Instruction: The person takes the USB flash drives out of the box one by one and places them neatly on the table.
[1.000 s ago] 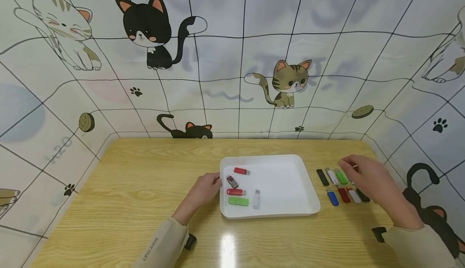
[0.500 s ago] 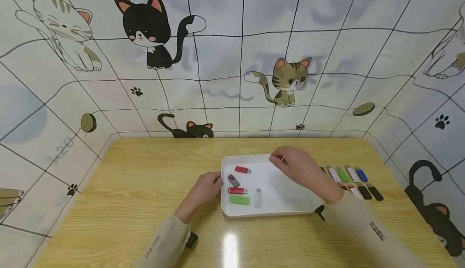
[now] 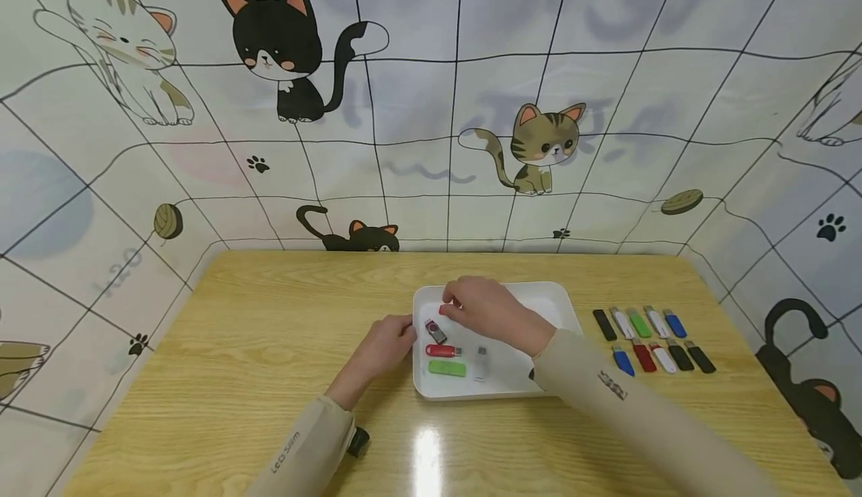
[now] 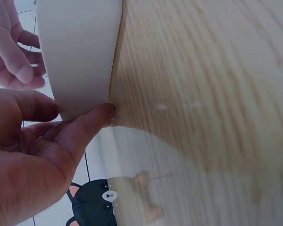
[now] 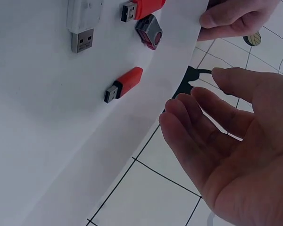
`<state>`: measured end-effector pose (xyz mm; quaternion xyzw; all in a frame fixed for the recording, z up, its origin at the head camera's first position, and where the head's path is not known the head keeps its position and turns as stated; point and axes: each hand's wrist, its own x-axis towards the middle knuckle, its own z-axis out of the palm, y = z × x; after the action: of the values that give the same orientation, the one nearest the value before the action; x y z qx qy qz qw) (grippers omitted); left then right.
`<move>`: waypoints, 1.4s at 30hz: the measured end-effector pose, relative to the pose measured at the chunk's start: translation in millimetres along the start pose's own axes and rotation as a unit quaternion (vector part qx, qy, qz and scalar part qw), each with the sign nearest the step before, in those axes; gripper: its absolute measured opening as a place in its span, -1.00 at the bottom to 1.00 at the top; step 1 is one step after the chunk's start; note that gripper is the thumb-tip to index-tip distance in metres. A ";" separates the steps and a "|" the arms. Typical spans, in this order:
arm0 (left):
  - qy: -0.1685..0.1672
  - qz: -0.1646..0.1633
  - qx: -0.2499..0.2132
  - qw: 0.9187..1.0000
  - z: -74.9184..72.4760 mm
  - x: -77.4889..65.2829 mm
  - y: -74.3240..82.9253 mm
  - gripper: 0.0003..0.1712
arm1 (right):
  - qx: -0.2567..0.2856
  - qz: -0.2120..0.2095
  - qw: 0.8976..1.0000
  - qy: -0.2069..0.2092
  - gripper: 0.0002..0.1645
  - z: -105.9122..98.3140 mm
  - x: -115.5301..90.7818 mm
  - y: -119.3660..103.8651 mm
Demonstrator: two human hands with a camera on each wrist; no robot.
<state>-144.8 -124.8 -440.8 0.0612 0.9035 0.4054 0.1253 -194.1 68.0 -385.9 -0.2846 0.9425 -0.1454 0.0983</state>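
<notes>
My left hand [image 3: 382, 344] grips the left rim of a white tray [image 3: 506, 379], with the thumb on the rim and a finger low against its outer wall in the left wrist view. Over the tray's back left hovers my right hand [image 3: 490, 311], fingers loosely bent and holding nothing. Just below it lies a red USB stick [image 5: 130, 82], mostly hidden by that hand in the head view. Also in the tray are a swivel USB stick [image 3: 435, 331], another red USB stick [image 3: 439, 350], a green stick [image 3: 447, 368] and a clear USB stick [image 3: 481, 366].
Right of the tray, two rows of USB sticks lie on the wooden table [image 3: 283, 325]. Among them are a black stick [image 3: 604, 325], a blue stick [image 3: 622, 361] and a dark red stick [image 3: 643, 355]. A cat-printed wall covering [image 3: 417, 108] surrounds the table's back and sides.
My right hand has swung left from the rows of USB sticks, across the tray to its back left corner. My left hand stays on the tray's rim.
</notes>
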 end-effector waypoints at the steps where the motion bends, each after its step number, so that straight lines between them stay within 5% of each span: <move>1: 0.001 0.001 0.001 1.000 0.1 0.2 -0.3 -0.64 | -0.005 -0.004 1.000 -0.007 -0.70 2.1 2.7 -1.9; 14: -0.004 0.000 0.006 1.000 0.9 -0.4 -1.6 -0.57 | -0.039 0.000 0.994 -0.102 -0.80 28.2 31.0 -20.3; 31: 0.005 0.021 0.008 1.000 -1.0 -2.5 -3.4 -0.59 | -0.063 -0.026 0.995 -0.078 -0.80 37.7 38.4 -27.2; 42: 0.000 0.015 -0.003 1.000 -0.8 0.1 -2.1 -0.64 | 0.015 0.033 0.995 -0.095 -0.95 21.6 30.0 -14.9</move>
<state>-145.1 -126.8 -441.9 0.0744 0.9011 0.4103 0.1188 -205.4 34.5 -404.3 -0.2640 0.9354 -0.1288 0.1968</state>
